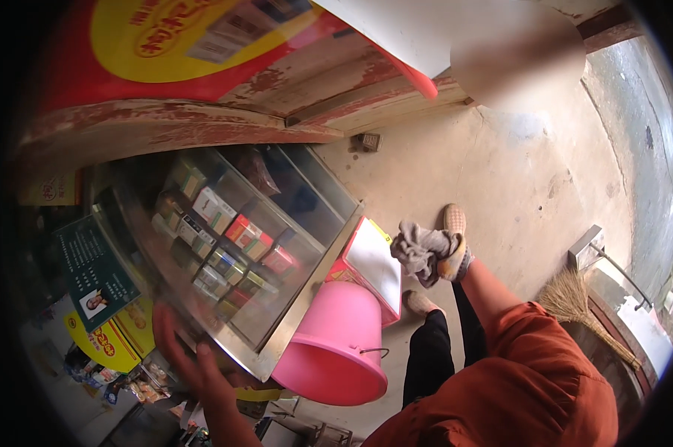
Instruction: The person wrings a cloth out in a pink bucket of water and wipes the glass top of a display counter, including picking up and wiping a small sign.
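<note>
At the lower left, my left hand (188, 349) is bare, with thumb and fingers apart, at the near edge of a glass display case (292, 341); whether it touches the edge cannot be told. Small boxed packs (247, 237) stand in rows under the glass. My right hand (455, 260), partly covered by grey and yellow fabric, perhaps a glove, is closed on a crumpled grey cloth (420, 248) above my feet. Between my hands, a pink plastic bucket (342, 341) lies tilted beside the case, its mouth towards me. A red and white box (373, 265) is behind the bucket.
A straw broom (571, 296) and a long-handled dustpan (588, 243) are at the right. Worn wooden panelling (342, 95) and a large red and yellow carton (146, 50) lie beyond the case. Packaged goods (146, 380) are at the lower left. A small block (370, 142) sits on the concrete floor.
</note>
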`<state>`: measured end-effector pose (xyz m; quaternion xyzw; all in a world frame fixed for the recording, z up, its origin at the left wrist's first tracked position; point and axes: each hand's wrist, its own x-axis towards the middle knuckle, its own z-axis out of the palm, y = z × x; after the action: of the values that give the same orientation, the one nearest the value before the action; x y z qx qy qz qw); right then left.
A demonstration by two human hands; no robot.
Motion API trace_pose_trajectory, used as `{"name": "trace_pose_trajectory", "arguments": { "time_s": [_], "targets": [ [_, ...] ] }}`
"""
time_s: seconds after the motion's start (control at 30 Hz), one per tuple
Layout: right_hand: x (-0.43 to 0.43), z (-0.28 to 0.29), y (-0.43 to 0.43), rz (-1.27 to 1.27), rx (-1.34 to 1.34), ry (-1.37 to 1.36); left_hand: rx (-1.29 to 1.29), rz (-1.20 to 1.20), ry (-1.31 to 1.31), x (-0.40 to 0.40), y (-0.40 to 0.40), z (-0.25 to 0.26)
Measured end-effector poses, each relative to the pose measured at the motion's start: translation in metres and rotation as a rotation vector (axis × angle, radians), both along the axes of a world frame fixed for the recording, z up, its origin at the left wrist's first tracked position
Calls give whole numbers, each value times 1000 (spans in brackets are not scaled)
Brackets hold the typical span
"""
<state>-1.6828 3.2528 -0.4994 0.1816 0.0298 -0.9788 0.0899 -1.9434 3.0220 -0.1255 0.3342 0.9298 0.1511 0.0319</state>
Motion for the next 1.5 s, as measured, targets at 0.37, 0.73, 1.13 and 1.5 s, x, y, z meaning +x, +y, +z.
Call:
{"name": "trace_pose_trajectory", "arguments": {
  "time_s": [0.37,0.73,1.13,1.5],
  "targets": [
    [-105,-11,-26,-335,710,-49,-6,66,12,3,5,0],
    [-233,-1,-56,-12,2475,375,-83,281,195,6,-6,0],
    [-446,-39,12,-206,2577,279,1,411,575,36,20,-31],
    [-475,-98,17,-121,2493,287,358,518,433,32,11,-48]
  ]
}}
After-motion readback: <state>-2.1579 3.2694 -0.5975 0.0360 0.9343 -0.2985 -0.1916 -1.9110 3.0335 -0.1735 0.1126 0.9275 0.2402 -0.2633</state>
